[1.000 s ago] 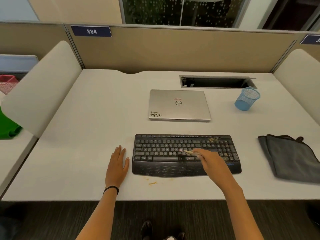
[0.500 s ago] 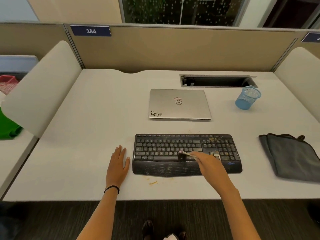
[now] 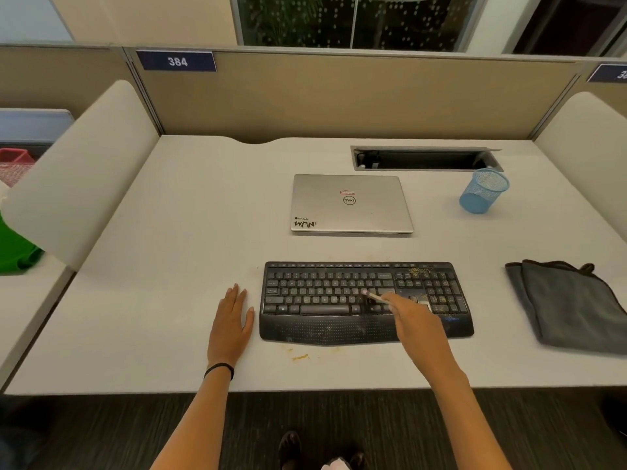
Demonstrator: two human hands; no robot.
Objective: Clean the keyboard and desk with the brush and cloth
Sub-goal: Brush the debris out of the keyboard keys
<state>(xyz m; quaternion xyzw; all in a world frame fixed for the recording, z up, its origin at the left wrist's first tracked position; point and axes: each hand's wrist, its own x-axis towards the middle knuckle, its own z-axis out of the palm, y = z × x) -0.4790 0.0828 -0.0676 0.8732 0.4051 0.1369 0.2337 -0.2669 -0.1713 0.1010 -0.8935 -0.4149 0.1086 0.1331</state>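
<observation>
A black keyboard [image 3: 325, 300] lies near the front of the white desk [image 3: 169, 266], with yellowish crumbs on its number pad and palm rest. My right hand [image 3: 419, 323] grips a thin light brush [image 3: 375, 296], whose tip touches the keys right of the middle. My left hand [image 3: 232, 322] rests flat on the desk just left of the keyboard. A folded grey cloth [image 3: 570, 307] lies at the right, untouched. A few crumbs [image 3: 300, 357] sit on the desk in front of the keyboard.
A shut silver laptop [image 3: 351, 205] lies behind the keyboard. A blue mesh cup [image 3: 483, 191] stands at the back right, beside an open cable slot [image 3: 424, 159]. Padded dividers flank the desk on both sides.
The brush tip has shifted slightly up and to the right along the keys with my right hand. My left hand has stayed flat in place.
</observation>
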